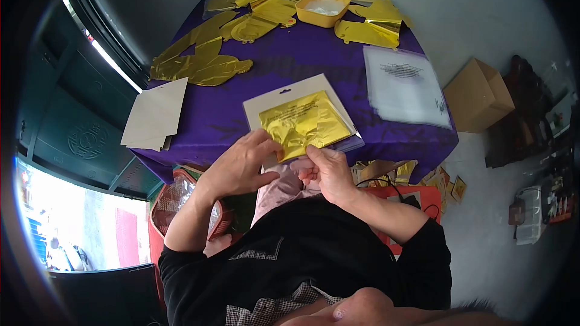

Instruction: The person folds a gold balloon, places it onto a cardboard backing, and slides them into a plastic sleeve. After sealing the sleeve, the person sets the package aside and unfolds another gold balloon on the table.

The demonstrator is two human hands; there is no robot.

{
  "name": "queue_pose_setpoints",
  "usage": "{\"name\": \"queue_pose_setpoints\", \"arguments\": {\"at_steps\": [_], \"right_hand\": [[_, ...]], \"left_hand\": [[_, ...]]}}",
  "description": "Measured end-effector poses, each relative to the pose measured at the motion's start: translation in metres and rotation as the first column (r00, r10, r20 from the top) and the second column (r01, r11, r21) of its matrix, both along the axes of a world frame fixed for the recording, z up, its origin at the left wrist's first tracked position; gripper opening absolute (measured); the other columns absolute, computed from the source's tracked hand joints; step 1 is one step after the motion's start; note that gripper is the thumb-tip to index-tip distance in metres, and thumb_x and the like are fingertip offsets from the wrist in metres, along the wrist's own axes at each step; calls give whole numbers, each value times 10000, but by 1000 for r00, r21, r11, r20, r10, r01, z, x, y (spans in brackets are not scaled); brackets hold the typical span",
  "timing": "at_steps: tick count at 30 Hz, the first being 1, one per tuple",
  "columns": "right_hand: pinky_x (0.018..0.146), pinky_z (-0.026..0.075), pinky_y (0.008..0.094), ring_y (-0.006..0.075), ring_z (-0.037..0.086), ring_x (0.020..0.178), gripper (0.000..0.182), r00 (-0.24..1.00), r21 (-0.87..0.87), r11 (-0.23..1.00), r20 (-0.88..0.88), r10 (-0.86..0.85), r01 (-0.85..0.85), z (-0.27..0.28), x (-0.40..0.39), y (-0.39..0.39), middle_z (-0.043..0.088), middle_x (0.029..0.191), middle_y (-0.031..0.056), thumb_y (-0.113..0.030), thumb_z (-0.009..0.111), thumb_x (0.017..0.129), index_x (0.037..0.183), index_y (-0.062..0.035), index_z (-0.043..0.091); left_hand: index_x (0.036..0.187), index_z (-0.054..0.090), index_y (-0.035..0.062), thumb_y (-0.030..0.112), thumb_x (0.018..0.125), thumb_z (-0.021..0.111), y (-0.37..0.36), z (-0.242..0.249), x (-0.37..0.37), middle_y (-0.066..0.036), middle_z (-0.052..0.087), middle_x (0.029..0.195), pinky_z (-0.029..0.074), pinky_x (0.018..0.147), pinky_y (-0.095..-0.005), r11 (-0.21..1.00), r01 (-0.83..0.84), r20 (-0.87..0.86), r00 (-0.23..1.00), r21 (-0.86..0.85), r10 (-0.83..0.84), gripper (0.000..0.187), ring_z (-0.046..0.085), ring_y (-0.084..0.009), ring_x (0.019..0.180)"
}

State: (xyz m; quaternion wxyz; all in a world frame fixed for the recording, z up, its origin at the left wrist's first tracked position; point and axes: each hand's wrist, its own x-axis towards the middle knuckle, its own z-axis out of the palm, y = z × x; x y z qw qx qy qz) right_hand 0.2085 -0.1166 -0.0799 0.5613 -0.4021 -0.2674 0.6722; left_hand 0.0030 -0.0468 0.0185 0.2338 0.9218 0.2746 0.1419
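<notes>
A folded gold foil balloon in a clear printed bag (305, 122) lies on a pale backing card (314, 85) with a hang hole, near the table's front edge. My right hand (331, 172) grips the bag's lower edge, thumb on top and fingers curled below. At the lower left corner of the bag is my left hand (238, 166), its fingertips touching the foil side. The left thumb stands apart from the fingers, with nothing gripped between them.
Flat gold foil balloons (208, 66) lie along the back and left of the purple-covered table (302, 54). A yellow tub (323, 17) holds white material. Clear bags (406, 87) lie right, pale cards (156, 113) left. A cardboard box (480, 96) and red basket (172, 208) stand beside the table.
</notes>
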Motion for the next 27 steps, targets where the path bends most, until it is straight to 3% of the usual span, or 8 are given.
{"name": "queue_pose_setpoints", "arguments": {"at_steps": [3,5,8,12,15,17,21,27], "right_hand": [[533,517,263,122,614,590,333,991,51,995,111,80,-86,22,16,-6,707,802,144,-280,549,998,924,26,659],[510,507,241,118,615,547,307,946,114,963,245,212,-245,38,34,-7,693,724,126,-216,560,987,875,44,679],[457,471,202,103,637,542,229,860,163,920,443,254,-355,77,54,-6,693,706,75,-152,615,946,837,29,704],[459,458,215,94,637,537,299,591,44,803,701,398,-594,123,79,8,668,617,58,-176,640,927,696,3,701],[468,438,228,109,650,550,354,425,-85,710,749,509,-699,153,81,14,662,589,57,-173,656,907,590,-16,659],[471,443,227,91,614,522,342,346,-129,659,767,539,-741,162,84,19,678,618,64,-195,646,909,625,-6,664],[472,449,226,68,569,486,335,170,-261,547,771,614,-795,169,88,30,695,650,61,-219,630,912,659,-4,672],[465,440,224,63,563,490,300,147,-294,543,765,627,-786,165,87,42,696,657,60,-218,647,902,688,-12,687]], "left_hand": [[1070,654,12,101,761,753,-2,16,2,-154,602,1061,517,844,-377,990,-4,-38,999,-143,-1,337,616,-325,973],[1010,650,7,125,772,744,5,20,8,-162,602,976,512,804,-396,999,-19,200,979,-25,24,282,614,-339,908],[1113,606,-5,140,763,759,22,46,28,-183,565,1133,460,929,-424,953,-54,246,969,297,-22,409,537,-352,1089],[1274,553,20,277,759,812,44,91,55,-156,544,1304,423,1042,-392,963,119,163,973,241,-162,632,498,-299,1246],[1192,607,-29,270,775,813,54,125,73,-123,690,1054,508,862,-324,909,363,87,932,-203,-352,552,648,-190,950],[1151,638,-22,206,805,796,60,126,82,-60,711,900,507,732,-268,832,319,2,934,-454,-357,443,639,-116,817],[1039,692,-19,168,830,773,64,116,87,-1,683,775,477,643,-235,783,310,-9,928,-540,-374,292,600,-64,713],[996,717,-28,129,867,716,60,91,79,-17,698,794,482,661,-221,723,233,89,969,-650,-232,204,598,-64,714]]}}
